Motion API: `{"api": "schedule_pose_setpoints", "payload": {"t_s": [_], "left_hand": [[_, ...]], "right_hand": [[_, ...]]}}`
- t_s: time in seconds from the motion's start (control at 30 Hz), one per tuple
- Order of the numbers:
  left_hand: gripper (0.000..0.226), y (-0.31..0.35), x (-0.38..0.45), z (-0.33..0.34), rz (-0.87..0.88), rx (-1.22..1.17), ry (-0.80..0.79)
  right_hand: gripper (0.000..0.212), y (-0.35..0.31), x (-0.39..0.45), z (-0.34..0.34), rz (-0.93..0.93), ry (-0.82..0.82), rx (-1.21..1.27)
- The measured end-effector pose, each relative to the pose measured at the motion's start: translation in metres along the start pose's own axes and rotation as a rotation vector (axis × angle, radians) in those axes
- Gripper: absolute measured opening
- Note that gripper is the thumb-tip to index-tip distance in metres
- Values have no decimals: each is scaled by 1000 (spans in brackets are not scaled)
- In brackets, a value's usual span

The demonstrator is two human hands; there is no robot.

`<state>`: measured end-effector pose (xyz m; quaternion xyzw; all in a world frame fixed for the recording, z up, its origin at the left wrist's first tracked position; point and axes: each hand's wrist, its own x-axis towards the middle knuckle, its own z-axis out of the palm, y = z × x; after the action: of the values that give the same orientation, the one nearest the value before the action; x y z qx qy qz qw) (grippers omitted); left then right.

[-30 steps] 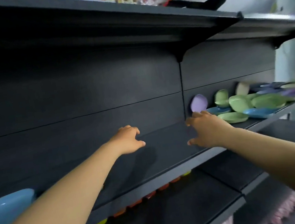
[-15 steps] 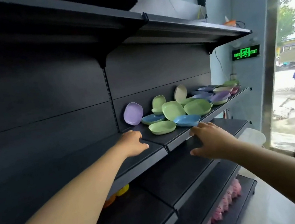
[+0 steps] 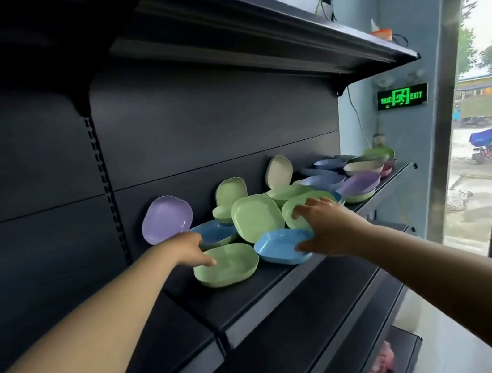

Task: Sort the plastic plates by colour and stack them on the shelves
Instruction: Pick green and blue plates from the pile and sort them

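Plates, plastic, mixed colours, loose on the dark middle shelf [image 3: 286, 280], right bay.

Nearest item: green plate [image 3: 226, 264], lying flat, hollow side up, near the front edge. The left hand [image 3: 191, 250] reaches over its far-left rim, thumb inside the hollow and touching it; the other fingers are hidden behind the hand, so a full grip cannot be confirmed.

Just right of it: blue plate [image 3: 284, 245], flat, also near the front edge. The right hand [image 3: 329, 225] is spread over its right end, thumb against the near rim, fingers loosely extended toward the tilted green plate [image 3: 299, 211] behind; whether it holds anything cannot be told.

Between and behind these: a large green plate [image 3: 256, 217] propped on edge, leaning on its neighbours. To its left, a second blue plate [image 3: 215, 233] lying flat, partly covered by the left hand.

Against the back panel, from left: purple plate [image 3: 166, 218] standing on edge; a further green plate [image 3: 230, 192] upright; beige plate [image 3: 278, 171] upright.

Far right of the shelf: a jumbled group of blue, purple, beige, green and pink plates [image 3: 361, 181], some nested.

Surroundings: upper shelf [image 3: 278, 37] overhead; lit green exit sign [image 3: 399, 97] on the wall; window at far right.
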<state>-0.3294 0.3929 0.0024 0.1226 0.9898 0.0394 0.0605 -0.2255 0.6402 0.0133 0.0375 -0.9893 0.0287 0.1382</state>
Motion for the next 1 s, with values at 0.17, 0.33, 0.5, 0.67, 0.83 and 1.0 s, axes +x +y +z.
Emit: {"api": "schedule_pose_setpoints", "payload": {"t_s": [0.17, 0.33, 0.5, 0.67, 0.83, 1.0], "left_hand": [[82, -9, 45, 5, -157, -111, -138], [56, -16, 73, 30, -275, -257, -240], [52, -12, 82, 39, -357, -341, -253], [47, -6, 85, 39, -459, -402, -266], [41, -2, 82, 37, -545, -505, -235], [28, 1, 74, 37, -607, -669, -163]], "right_hand": [[68, 35, 78, 13, -61, 2, 55], [77, 55, 148, 38, -162, -38, 115], [92, 63, 212, 67, -271, -81, 169], [98, 65, 263, 86, -370, -179, 136], [80, 67, 290, 101, -440, -240, 167], [65, 70, 302, 100, -472, -311, 279]]}}
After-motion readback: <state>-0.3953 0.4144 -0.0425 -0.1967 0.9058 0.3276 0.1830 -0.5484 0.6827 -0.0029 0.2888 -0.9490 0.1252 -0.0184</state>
